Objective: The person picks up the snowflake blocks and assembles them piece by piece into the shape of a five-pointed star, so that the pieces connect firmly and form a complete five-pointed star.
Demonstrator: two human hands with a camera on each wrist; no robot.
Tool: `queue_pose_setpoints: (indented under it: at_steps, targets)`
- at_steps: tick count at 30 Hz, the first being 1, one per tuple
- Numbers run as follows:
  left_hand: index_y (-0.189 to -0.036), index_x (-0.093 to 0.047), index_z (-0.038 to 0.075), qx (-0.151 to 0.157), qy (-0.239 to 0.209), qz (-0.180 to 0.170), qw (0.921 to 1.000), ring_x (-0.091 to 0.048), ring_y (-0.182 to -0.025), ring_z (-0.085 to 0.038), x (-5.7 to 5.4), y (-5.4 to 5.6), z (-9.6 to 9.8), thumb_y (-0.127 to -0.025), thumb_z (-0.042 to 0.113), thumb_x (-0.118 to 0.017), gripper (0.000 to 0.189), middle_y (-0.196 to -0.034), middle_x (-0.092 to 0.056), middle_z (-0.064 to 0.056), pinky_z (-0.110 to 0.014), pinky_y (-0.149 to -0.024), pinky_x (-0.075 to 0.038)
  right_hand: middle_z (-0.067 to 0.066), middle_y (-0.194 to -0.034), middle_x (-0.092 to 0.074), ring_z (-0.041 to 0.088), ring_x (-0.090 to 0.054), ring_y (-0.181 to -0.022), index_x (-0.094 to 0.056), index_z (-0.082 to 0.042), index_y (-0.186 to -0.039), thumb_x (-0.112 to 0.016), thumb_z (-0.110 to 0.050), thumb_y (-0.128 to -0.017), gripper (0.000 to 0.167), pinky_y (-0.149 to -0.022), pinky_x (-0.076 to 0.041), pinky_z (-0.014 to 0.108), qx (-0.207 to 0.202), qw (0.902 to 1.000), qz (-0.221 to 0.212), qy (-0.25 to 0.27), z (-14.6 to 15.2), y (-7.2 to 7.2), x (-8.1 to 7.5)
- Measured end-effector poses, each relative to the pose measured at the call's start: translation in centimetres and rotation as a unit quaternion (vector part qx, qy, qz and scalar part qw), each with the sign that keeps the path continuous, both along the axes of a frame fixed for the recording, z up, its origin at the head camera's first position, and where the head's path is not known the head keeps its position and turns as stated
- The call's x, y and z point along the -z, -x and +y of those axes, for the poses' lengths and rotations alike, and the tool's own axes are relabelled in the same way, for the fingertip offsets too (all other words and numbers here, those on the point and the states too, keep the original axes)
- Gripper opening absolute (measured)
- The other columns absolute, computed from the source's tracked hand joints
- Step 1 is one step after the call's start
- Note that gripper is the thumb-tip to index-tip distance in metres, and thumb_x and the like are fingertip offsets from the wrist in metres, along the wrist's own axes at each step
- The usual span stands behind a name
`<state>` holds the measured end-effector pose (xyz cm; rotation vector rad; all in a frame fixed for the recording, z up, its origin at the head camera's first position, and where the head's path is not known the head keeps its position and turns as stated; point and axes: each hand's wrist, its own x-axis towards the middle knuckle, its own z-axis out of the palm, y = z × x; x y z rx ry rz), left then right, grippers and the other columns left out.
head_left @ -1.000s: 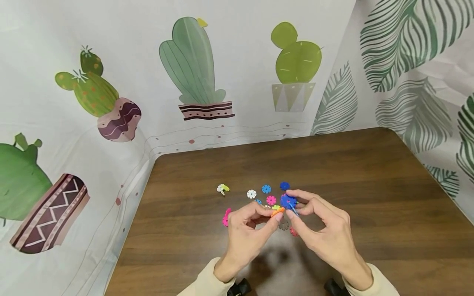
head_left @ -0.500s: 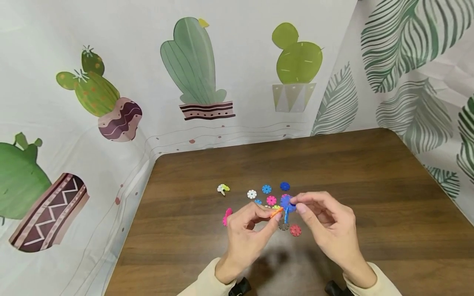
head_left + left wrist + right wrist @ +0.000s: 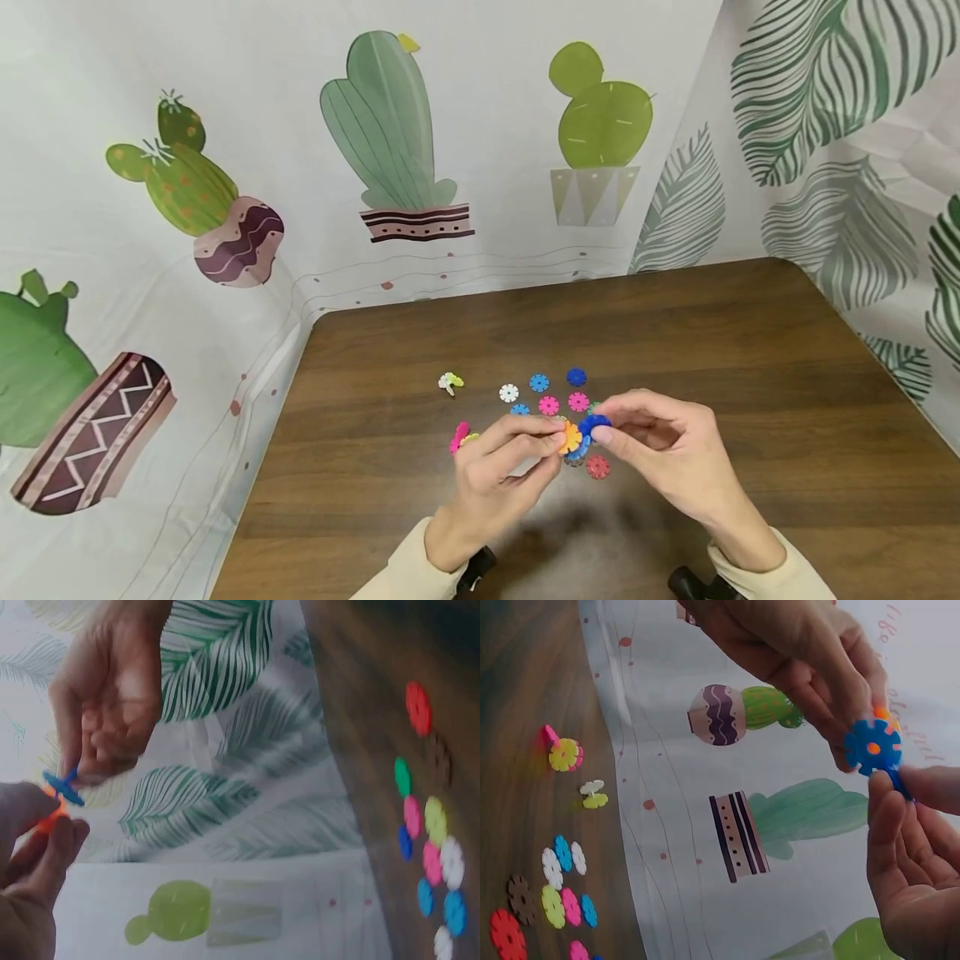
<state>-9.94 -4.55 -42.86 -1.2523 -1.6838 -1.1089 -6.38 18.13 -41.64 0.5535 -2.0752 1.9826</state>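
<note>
My left hand (image 3: 498, 479) pinches an orange notched plastic disc (image 3: 572, 438) between thumb and fingers. Across from it, my right hand (image 3: 678, 458) pinches a dark blue notched disc (image 3: 595, 425) by thumb and fingertips. A lighter blue disc (image 3: 864, 741) is joined at an angle to the dark blue one. In both wrist views this lighter blue disc meets the orange disc; whether their slots are engaged I cannot tell. The hands hold these pieces above the table, and fingers hide part of the orange and dark blue discs.
Loose notched discs lie behind and below the hands, among them a white disc (image 3: 509, 392), a pink disc (image 3: 549, 406) and a red disc (image 3: 597, 467). Left of them sit a joined white and yellow-green piece (image 3: 451, 382) and a pink and yellow piece (image 3: 461, 437).
The orange disc has turned from nearly edge-on to face the head camera. The joined blue discs have turned and come against it. My right hand has shifted slightly right, uncovering the red disc.
</note>
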Motion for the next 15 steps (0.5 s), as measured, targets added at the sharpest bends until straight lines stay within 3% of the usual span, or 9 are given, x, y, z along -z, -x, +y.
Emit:
queue_pose_setpoints:
  at_steps: [3,6,10,15]
  targets:
    - [-0.094,-0.077,-0.002,0.007,0.035,0.069,0.997,-0.081,-0.091,-0.023,-0.7,0.4,-0.3,-0.091,-0.002,-0.081,0.005,-0.099,-0.078,-0.016,-0.025,-0.089,-0.065,0.0,-0.092,-0.078,0.011,-0.075,-0.078,-0.077,-0.003,-0.1,-0.078,0.019,-0.084,0.027,-0.069,-0.065,0.026,-0.011,0.9998,0.011,-0.013,0.4,0.0,-0.1]
    - [-0.098,-0.078,-0.002,0.009,0.071,0.113,0.9911,-0.081,-0.096,-0.024,-1.2,0.5,-0.7,-0.093,-0.001,-0.081,0.006,-0.099,-0.078,-0.014,-0.027,-0.094,-0.064,0.002,-0.085,-0.074,0.01,-0.073,-0.075,-0.076,-0.009,-0.094,-0.08,0.02,-0.081,0.032,-0.068,-0.064,0.025,-0.015,0.9985,0.033,-0.04,0.6,0.1,-0.2]
    - [-0.103,-0.08,0.0,-0.003,0.108,0.135,0.985,-0.081,-0.1,-0.022,-1.4,0.4,-1.0,-0.091,0.0,-0.083,0.012,-0.101,-0.079,-0.01,-0.026,-0.097,-0.063,-0.003,-0.079,-0.072,0.008,-0.068,-0.069,-0.07,-0.018,-0.085,-0.082,0.019,-0.079,0.04,-0.065,-0.06,0.023,-0.006,0.9935,0.064,-0.094,0.6,-0.1,-0.5]
    - [-0.099,-0.082,0.003,-0.012,0.129,0.15,0.9802,-0.081,-0.099,-0.021,-1.4,0.4,-1.0,-0.093,0.003,-0.082,0.006,-0.103,-0.08,-0.01,-0.026,-0.096,-0.063,-0.009,-0.077,-0.069,0.008,-0.066,-0.066,-0.064,-0.021,-0.079,-0.083,0.018,-0.079,0.043,-0.062,-0.058,0.023,-0.005,0.9891,0.081,-0.122,0.5,-0.1,-0.9]
